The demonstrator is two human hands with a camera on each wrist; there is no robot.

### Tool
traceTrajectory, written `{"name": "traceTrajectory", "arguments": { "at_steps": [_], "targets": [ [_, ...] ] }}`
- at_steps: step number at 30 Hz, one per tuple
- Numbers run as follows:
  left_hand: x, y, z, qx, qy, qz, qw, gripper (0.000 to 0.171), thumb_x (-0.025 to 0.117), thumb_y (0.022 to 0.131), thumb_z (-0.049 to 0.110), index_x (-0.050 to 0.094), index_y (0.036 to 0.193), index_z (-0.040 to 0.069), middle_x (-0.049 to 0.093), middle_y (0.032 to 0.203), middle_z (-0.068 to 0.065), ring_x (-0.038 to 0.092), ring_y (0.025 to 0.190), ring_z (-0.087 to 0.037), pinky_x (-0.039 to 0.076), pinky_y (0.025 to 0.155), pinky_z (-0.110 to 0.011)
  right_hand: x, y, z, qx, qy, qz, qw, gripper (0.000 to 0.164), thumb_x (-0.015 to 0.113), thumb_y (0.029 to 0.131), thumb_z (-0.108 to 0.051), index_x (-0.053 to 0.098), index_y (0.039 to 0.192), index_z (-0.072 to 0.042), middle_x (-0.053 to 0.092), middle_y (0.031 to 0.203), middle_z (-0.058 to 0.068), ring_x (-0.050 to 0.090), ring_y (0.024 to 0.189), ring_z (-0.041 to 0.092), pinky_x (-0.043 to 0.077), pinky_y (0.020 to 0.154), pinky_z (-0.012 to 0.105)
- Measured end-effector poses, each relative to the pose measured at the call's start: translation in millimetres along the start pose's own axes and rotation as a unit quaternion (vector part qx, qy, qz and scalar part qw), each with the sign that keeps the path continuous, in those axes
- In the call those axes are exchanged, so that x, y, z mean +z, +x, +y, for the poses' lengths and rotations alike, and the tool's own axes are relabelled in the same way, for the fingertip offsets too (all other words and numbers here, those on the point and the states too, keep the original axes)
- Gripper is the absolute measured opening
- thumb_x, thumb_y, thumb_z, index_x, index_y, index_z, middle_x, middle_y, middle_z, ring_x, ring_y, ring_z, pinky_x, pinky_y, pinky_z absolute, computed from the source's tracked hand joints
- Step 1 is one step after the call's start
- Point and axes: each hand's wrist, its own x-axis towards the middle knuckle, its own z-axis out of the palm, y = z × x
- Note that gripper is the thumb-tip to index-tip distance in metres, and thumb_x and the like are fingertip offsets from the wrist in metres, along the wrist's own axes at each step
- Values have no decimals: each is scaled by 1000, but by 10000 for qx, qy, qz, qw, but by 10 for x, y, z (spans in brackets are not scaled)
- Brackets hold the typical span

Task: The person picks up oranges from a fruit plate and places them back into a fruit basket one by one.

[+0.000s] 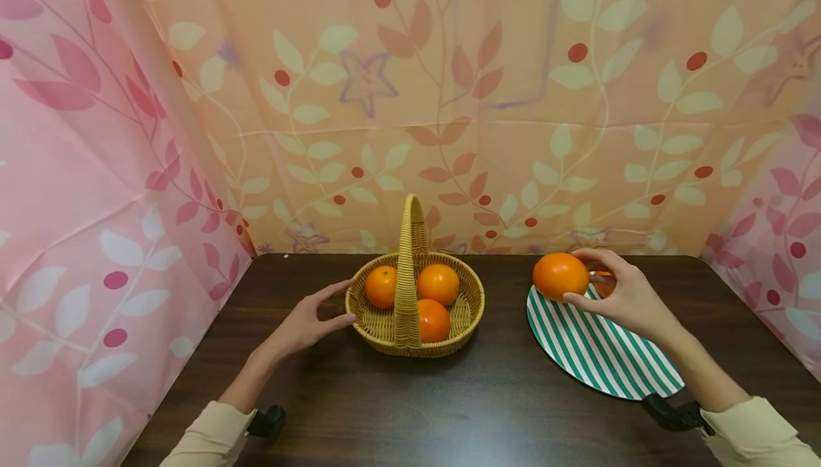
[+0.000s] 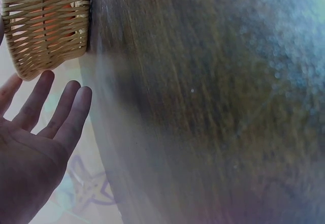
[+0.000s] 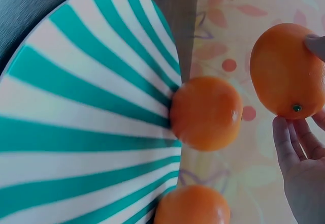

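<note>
My right hand (image 1: 633, 301) pinches an orange (image 1: 559, 276) between thumb and fingers, above the far left part of a green-and-white striped mat (image 1: 599, 353). In the right wrist view the held orange (image 3: 284, 74) hangs apart from two others, a middle orange (image 3: 205, 113) and a lower orange (image 3: 193, 208), both on the mat. A wicker basket (image 1: 479, 310) with an upright handle holds three oranges. Beside its left rim is my left hand (image 1: 301, 324), thumb and fingers spread, fingertips at the rim. The left wrist view shows those fingers extended by the basket's woven side (image 2: 48, 28).
The dark wooden table (image 1: 410, 410) carries the basket at its back middle and the mat on the right. A patterned cloth (image 1: 410, 110) hangs behind the table's back edge and along both sides. The basket's tall handle (image 1: 406, 274) rises above the rim.
</note>
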Motion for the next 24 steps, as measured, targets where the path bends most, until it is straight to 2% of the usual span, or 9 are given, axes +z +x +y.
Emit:
{"name": "traceTrajectory", "arguments": {
  "at_steps": [4, 8, 15, 19, 24],
  "targets": [
    [4, 11, -17, 6, -38, 10, 10000, 68, 77, 94, 19, 46, 153, 5, 45, 151, -22, 60, 116, -46, 53, 91, -57, 82, 72, -49, -117, 371, -76, 9992, 66, 89, 76, 0, 59, 134, -3, 58, 127, 10, 60, 104, 14, 49, 89, 14],
    [8, 19, -42, 0, -100, 27, 9999, 68, 77, 93, 16, 45, 152, 2, 44, 152, -23, 59, 116, -49, 51, 92, -61, 172, 133, -105, -114, 568, -289, 9979, 65, 88, 79, -2, 57, 136, -3, 57, 129, 10, 59, 106, 17, 51, 89, 18],
    [7, -4, 6, 35, -44, 64, 10000, 67, 78, 93, 20, 48, 152, 8, 46, 151, -19, 60, 116, -45, 53, 91, -57, 327, 251, -202, -70, 763, -534, 9956, 66, 88, 81, -8, 57, 139, -8, 56, 133, 7, 58, 110, 23, 50, 94, 21],
    [8, 7, 2, 141, -134, 51, 9998, 67, 78, 93, 20, 48, 151, 5, 45, 151, -21, 60, 116, -47, 53, 90, -57, 427, 303, -252, -115, 1002, -661, 9927, 65, 88, 81, -8, 57, 139, -9, 57, 132, 6, 59, 112, 27, 51, 94, 24],
    [7, 12, 0, 127, -112, 78, 9998, 67, 79, 92, 20, 50, 150, 7, 46, 151, -19, 60, 116, -46, 53, 90, -57, 587, 371, -307, -271, 1333, -813, 9874, 63, 88, 81, -6, 58, 136, -8, 58, 130, 7, 63, 105, 27, 53, 91, 26]
  ]
}}
